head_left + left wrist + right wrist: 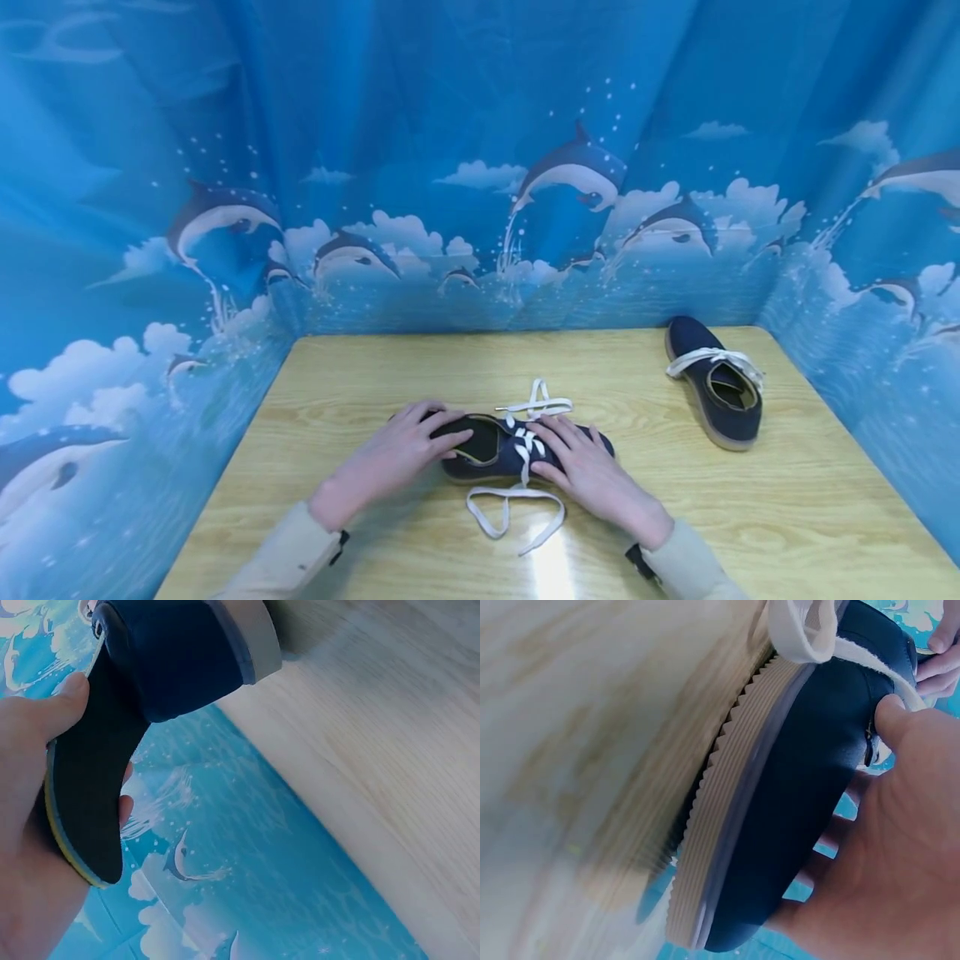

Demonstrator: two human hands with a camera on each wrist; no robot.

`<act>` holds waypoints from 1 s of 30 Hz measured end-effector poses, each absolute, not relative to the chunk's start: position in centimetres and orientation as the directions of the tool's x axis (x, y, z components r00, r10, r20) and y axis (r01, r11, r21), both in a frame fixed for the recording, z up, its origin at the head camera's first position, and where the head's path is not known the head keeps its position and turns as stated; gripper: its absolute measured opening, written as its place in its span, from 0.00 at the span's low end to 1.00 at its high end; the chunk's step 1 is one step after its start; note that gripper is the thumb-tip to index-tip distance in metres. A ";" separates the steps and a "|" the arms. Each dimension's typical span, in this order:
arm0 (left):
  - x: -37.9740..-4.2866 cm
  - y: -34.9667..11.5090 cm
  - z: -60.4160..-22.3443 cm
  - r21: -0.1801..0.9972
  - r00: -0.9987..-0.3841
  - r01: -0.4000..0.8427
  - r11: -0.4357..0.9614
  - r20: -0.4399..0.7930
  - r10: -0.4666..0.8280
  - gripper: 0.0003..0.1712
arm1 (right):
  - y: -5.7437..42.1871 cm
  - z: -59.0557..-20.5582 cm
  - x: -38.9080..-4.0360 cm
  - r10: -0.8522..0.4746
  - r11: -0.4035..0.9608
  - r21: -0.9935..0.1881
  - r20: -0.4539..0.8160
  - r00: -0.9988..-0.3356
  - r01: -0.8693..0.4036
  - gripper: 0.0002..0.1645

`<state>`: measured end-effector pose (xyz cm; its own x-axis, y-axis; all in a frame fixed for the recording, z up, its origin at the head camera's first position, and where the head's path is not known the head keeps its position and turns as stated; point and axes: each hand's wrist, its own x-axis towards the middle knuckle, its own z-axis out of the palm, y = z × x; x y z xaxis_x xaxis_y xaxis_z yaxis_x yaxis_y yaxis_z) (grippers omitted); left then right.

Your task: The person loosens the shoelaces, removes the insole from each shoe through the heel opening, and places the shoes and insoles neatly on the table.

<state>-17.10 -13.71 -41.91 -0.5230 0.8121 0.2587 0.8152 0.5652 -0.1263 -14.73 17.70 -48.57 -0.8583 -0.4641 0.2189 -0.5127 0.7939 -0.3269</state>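
Observation:
A navy canvas shoe (pixel 512 460) with untied white laces (pixel 517 492) lies on the table, its toe pointing right. My left hand (pixel 401 450) is at the heel opening. In the left wrist view it pinches a black insole (pixel 94 780) with a yellowish edge, thumb on one face and fingers behind. The insole's rear end sticks out of the shoe, its front part hidden inside. Over the front of the shoe, my right hand (pixel 588 475) grips the upper; in the right wrist view the thumb presses near the laces, above the ribbed pale sole (pixel 720 802).
A second navy shoe (pixel 688 337) with its white lace (pixel 716 357) tied across stands at the back right of the wooden table (pixel 360 375). Blue dolphin-print curtains (pixel 420 100) enclose the table at the back and both sides.

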 end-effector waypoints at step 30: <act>-17.0 -13.4 -40.7 -0.247 -0.474 0.791 0.560 0.332 0.815 0.22 | 17.4 -48.3 -14.7 -0.446 0.820 -0.283 0.230 -0.865 -0.497 0.35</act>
<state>-17.01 -13.44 -40.69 -0.4742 0.8154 0.3321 0.7905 0.5604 -0.2471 -14.73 17.36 -48.29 -0.8653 -0.4457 0.2295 -0.4975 0.8199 -0.2833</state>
